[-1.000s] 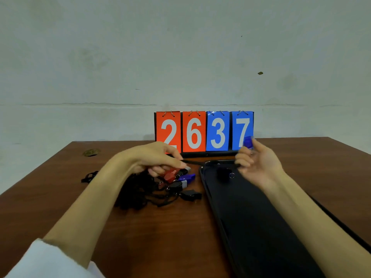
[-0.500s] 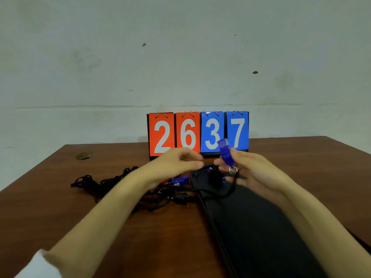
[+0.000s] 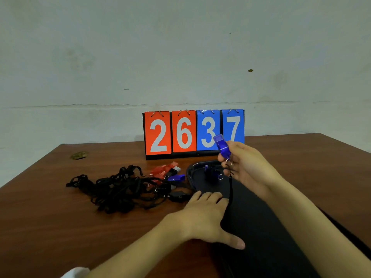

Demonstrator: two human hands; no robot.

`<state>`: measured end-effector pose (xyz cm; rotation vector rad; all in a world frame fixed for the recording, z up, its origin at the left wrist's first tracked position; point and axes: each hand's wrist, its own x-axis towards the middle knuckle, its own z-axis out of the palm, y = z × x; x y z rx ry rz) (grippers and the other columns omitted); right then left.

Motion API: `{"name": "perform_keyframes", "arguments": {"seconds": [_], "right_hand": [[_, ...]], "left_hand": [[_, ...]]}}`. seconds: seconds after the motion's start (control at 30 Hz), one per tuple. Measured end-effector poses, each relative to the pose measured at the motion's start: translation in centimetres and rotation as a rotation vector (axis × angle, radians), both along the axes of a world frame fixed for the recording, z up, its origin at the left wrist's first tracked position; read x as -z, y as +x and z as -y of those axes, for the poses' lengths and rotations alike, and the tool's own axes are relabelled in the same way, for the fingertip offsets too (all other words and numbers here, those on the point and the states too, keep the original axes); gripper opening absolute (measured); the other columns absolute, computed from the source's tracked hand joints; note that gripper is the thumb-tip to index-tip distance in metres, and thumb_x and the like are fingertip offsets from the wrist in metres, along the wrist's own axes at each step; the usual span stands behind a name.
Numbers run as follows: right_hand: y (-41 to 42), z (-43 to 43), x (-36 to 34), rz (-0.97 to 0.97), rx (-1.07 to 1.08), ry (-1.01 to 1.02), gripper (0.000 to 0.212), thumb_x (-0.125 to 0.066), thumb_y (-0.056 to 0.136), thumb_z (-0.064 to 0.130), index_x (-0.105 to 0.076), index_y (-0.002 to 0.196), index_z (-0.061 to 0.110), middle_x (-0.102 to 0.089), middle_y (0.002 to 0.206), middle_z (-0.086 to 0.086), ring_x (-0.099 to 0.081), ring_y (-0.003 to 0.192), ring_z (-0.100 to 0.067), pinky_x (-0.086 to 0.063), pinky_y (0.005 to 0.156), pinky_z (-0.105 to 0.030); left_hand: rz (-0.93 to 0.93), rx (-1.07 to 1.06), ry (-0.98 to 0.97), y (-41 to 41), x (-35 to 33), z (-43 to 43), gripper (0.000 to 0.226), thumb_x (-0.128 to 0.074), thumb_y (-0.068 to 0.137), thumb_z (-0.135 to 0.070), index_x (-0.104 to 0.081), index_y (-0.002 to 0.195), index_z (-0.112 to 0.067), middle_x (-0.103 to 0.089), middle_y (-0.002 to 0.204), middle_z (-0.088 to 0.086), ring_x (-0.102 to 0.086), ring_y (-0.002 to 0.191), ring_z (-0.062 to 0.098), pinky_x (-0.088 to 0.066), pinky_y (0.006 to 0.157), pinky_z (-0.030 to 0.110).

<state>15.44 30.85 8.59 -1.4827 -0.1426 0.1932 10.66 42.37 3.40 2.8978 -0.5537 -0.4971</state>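
Blue whistle (image 3: 221, 147) held above the black tray (image 3: 261, 237).
It is clamped in the right hand (image 3: 247, 165)'s grip; the left hand (image 3: 208, 215) is laid flat, grip apart, on the tray, with tangled lanyards (image 3: 124, 187) heaped on the bench (image 3: 60, 227) beside.

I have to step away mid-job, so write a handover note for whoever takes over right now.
Right hand: pinches the blue whistle, raised above the far end of the black tray; its black cord hangs down.
Left hand: open, flat on the tray's left rim, holding nothing.
Done: one dark whistle lies at the tray's far end.
Left: set the held whistle down; then, likely, the red, blue and black whistles and tangled lanyards on the table left of the tray.
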Motion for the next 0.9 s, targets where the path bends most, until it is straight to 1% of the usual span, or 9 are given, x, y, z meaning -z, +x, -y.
{"name": "perform_keyframes", "arguments": {"seconds": [0.23, 0.33, 0.4, 0.5, 0.57, 0.6, 0.67, 0.77, 0.9], "right_hand": [[0.3, -2.1, 0.1, -0.229, -0.015, 0.135, 0.031, -0.047, 0.094, 0.037, -0.054, 0.106, 0.009, -0.056, 0.075, -0.004, -0.054, 0.066, -0.012, -0.047, 0.063, -0.027], [0.3, -2.0, 0.2, -0.077, -0.082, -0.002, 0.027, -0.053, 0.092, 0.021, -0.055, 0.116, 0.008, -0.062, 0.081, -0.003, -0.06, 0.074, -0.012, -0.051, 0.07, -0.027], [0.1, -1.7, 0.3, 0.049, -0.081, -0.112, 0.029, -0.054, 0.091, 0.018, -0.056, 0.12, 0.011, -0.069, 0.089, -0.001, -0.066, 0.085, -0.012, -0.052, 0.079, -0.028], [-0.4, -0.8, 0.5, 0.168, -0.089, -0.191, 0.025, -0.055, 0.09, 0.021, -0.061, 0.114, 0.014, -0.073, 0.097, 0.003, -0.064, 0.102, -0.011, -0.048, 0.093, -0.035], [-0.6, -0.4, 0.6, 0.183, -0.106, -0.138, 0.024, -0.056, 0.09, 0.021, -0.062, 0.112, 0.015, -0.073, 0.099, 0.003, -0.063, 0.105, -0.011, -0.047, 0.095, -0.035], [-0.6, -0.2, 0.7, 0.173, -0.103, -0.072, 0.026, -0.056, 0.089, 0.02, -0.06, 0.115, 0.014, -0.073, 0.1, 0.002, -0.064, 0.103, -0.011, -0.049, 0.092, -0.034], [-0.4, 0.1, 0.7, 0.145, -0.042, 0.062, 0.031, -0.055, 0.09, 0.02, -0.056, 0.12, 0.011, -0.072, 0.101, 0.0, -0.067, 0.099, -0.011, -0.052, 0.084, -0.03], [0.3, 1.3, 0.3, 0.126, 0.145, 0.138, 0.035, -0.058, 0.09, 0.021, -0.054, 0.123, 0.011, -0.073, 0.096, -0.003, -0.07, 0.086, -0.013, -0.053, 0.07, -0.025], [0.7, 2.1, 0.5, 0.275, 0.163, -0.317, 0.033, -0.062, 0.086, 0.015, -0.057, 0.119, 0.01, -0.072, 0.083, -0.005, -0.067, 0.06, -0.012, -0.053, 0.056, -0.021]], "left_hand": [[0.026, 0.037, -0.041, 1.1, 0.0, -1.4, 0.097, -0.057, 0.078, -0.064, -0.009, 0.15, -0.018, -0.002, 0.159, 0.0, 0.0, 0.145, 0.016, 0.007, 0.118, 0.039], [0.029, 0.032, -0.064, 1.6, -0.1, -1.9, 0.098, -0.06, 0.077, -0.063, -0.011, 0.149, -0.018, -0.005, 0.159, 0.0, -0.002, 0.145, 0.015, 0.004, 0.118, 0.037], [0.044, -0.02, -0.133, 1.8, 0.0, -1.9, 0.099, -0.064, 0.074, -0.062, -0.015, 0.148, -0.017, -0.014, 0.157, 0.001, -0.01, 0.144, 0.018, -0.006, 0.118, 0.036], [0.118, -0.224, -0.619, 1.4, 0.1, -1.0, 0.088, -0.072, 0.071, -0.052, -0.028, 0.142, -0.024, -0.042, 0.14, -0.005, -0.038, 0.128, 0.01, -0.036, 0.104, 0.028], [0.174, -0.321, -0.996, 1.2, -0.2, -0.4, 0.05, -0.07, 0.08, -0.033, -0.045, 0.122, -0.028, -0.061, 0.116, -0.009, -0.056, 0.102, -0.003, -0.042, 0.081, 0.011], [0.16, -0.349, -1.128, 1.1, -0.4, -0.4, 0.032, -0.066, 0.084, -0.025, -0.049, 0.112, -0.027, -0.067, 0.099, -0.006, -0.062, 0.086, -0.002, -0.044, 0.071, 0.009], [0.066, -0.377, -1.279, 0.9, -1.1, -0.7, 0.011, -0.056, 0.092, -0.019, -0.055, 0.103, -0.02, -0.062, 0.066, -0.002, -0.06, 0.056, 0.006, -0.047, 0.054, 0.017], [-0.047, -0.392, -1.164, 1.1, -2.4, -2.1, 0.015, -0.051, 0.095, -0.026, -0.058, 0.098, -0.013, -0.048, 0.05, -0.005, -0.037, 0.036, 0.005, -0.029, 0.035, 0.017], [-0.103, -0.254, -0.743, 1.1, -5.5, -5.1, 0.019, -0.051, 0.094, -0.03, -0.061, 0.092, -0.013, -0.059, 0.056, -0.002, -0.034, 0.036, 0.006, -0.026, 0.036, 0.017]]}}
